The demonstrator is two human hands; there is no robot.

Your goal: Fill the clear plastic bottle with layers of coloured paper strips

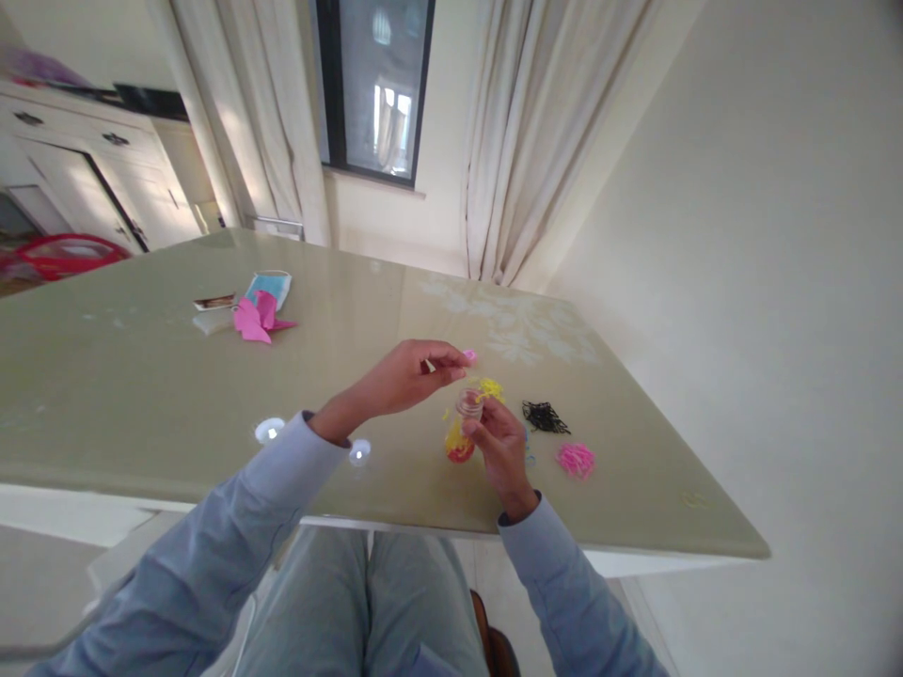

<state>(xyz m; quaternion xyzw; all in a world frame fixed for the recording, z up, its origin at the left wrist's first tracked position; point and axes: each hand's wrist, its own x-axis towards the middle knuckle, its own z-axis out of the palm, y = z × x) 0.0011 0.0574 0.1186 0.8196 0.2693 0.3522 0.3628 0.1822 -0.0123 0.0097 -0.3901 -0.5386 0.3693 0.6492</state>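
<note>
r. hand (502, 451) grips clear jar (468, 403), prob. to steady it, over worktop (367, 310); l. hand (407, 378) nearly pinched, can't tell if holding anything.

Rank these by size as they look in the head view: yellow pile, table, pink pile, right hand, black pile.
1. Table
2. Right hand
3. Black pile and pink pile: too alike to rank
4. Yellow pile, as far as it shows
</note>
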